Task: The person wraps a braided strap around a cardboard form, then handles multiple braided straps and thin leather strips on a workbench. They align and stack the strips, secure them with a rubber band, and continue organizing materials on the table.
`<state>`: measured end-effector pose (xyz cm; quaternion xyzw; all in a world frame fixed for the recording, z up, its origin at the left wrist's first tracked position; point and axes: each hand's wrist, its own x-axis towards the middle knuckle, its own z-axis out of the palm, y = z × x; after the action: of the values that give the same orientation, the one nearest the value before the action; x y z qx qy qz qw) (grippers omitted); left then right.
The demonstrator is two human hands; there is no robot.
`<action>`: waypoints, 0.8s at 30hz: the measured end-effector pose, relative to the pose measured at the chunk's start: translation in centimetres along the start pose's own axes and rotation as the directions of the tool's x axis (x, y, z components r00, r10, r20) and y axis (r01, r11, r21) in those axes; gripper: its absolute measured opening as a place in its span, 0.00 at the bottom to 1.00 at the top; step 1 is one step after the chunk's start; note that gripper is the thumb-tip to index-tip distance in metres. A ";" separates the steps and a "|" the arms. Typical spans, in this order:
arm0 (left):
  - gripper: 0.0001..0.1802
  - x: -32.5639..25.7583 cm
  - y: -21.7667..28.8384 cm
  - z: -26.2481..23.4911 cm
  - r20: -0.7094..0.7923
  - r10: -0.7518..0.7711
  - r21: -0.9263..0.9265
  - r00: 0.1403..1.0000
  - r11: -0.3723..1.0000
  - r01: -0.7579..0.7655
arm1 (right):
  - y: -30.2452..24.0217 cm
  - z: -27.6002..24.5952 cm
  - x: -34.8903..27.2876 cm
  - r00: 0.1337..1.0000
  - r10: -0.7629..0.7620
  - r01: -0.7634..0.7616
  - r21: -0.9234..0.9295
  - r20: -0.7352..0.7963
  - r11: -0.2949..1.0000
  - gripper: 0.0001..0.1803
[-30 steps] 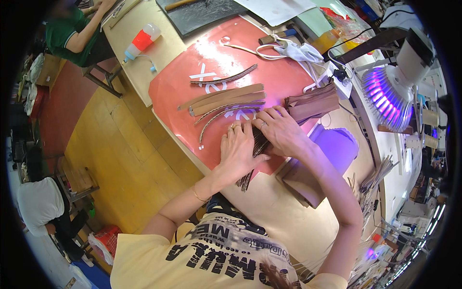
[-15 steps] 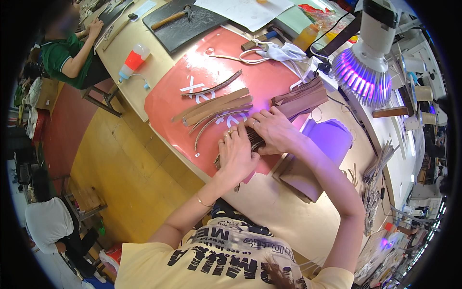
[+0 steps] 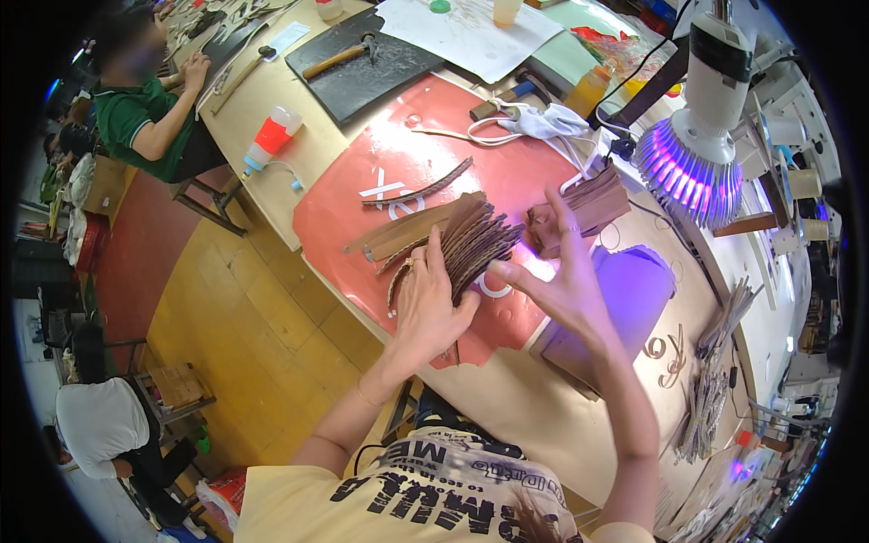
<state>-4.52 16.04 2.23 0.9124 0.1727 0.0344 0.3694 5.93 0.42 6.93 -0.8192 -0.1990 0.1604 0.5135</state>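
A fanned bundle of dark brown leather-like strips [image 3: 480, 242] lies over the red sheet [image 3: 339, 204], its edges facing up. My left hand [image 3: 430, 303] grips the near left side of this bundle, fingers laid along it and thumb at its lower end. My right hand [image 3: 568, 285] is open just right of the bundle, thumb and fingers spread with nothing between them. Its thumb tip is close to the strips. Its fingertips reach in front of a second stack of brown strips [image 3: 597, 204]. Lighter brown strips [image 3: 398, 231] lie partly behind the left hand, and one narrow strip [image 3: 421, 188] lies apart.
A lit lamp [image 3: 692, 158] casts purple light at the right. A curved brown sheet [image 3: 625, 290] stands near my right forearm. Beyond are a hammer [image 3: 339, 59] on a black board [image 3: 398, 81], a red-banded bottle [image 3: 274, 136] and white cable [image 3: 552, 122]. A co-worker [image 3: 149, 127] sits far left.
Both hands were together on the bundle; my right hand has let go and moved right, opening. The bundle in my left hand is now raised and fanned. The view has shifted slightly.
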 end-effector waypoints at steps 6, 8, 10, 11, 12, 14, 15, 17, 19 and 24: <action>0.57 -1.8 1.9 0.1 -0.117 0.181 -0.063 0.977 0.980 -0.189 | -1.0 3.0 -3.1 0.984 0.169 -0.178 0.422 0.058 0.889 0.60; 0.58 -2.4 2.8 0.5 -0.105 0.179 0.002 0.978 0.984 -0.180 | -1.5 4.1 -3.0 0.966 0.237 -0.139 0.570 -0.101 0.810 0.44; 0.59 -3.0 3.5 1.0 -0.152 0.224 0.091 0.963 0.973 -0.212 | -1.8 4.0 -2.6 0.962 0.248 -0.127 0.624 -0.110 0.771 0.30; 0.59 -3.2 3.7 1.2 -0.170 0.247 0.106 0.954 0.967 -0.231 | -2.0 3.8 -2.4 0.961 0.259 -0.137 0.643 -0.099 0.753 0.23; 0.59 -3.4 3.8 1.3 -0.192 0.265 0.116 0.945 0.962 -0.246 | -2.2 4.0 -2.4 0.963 0.183 -0.004 0.668 -0.198 0.744 0.10; 0.59 -3.8 3.9 1.3 -0.201 0.279 0.097 0.939 0.960 -0.264 | -2.5 3.7 -2.6 0.965 0.177 0.008 0.701 -0.192 0.714 0.12; 0.59 -4.0 3.8 1.2 -0.187 0.276 0.067 0.943 0.961 -0.268 | -2.6 3.6 -2.7 0.967 0.169 0.020 0.717 -0.191 0.697 0.13; 0.60 -4.6 3.6 0.8 -0.167 0.304 0.046 0.938 0.953 -0.301 | -2.6 2.9 -2.8 0.978 0.165 -0.024 0.710 -0.131 0.704 0.14; 0.61 -5.1 3.1 0.3 -0.164 0.360 0.060 0.919 0.933 -0.355 | -2.4 2.5 -3.0 0.988 0.133 -0.036 0.709 -0.082 0.705 0.14; 0.59 -5.9 2.5 -0.1 -0.105 0.396 0.074 0.912 0.918 -0.390 | -1.8 2.9 -3.3 0.996 0.073 -0.024 0.691 -0.041 0.722 0.17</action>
<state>-9.38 12.43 4.39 0.9340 0.0083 0.1574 0.3205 1.42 1.75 7.53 -0.5791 -0.0867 0.2092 0.7831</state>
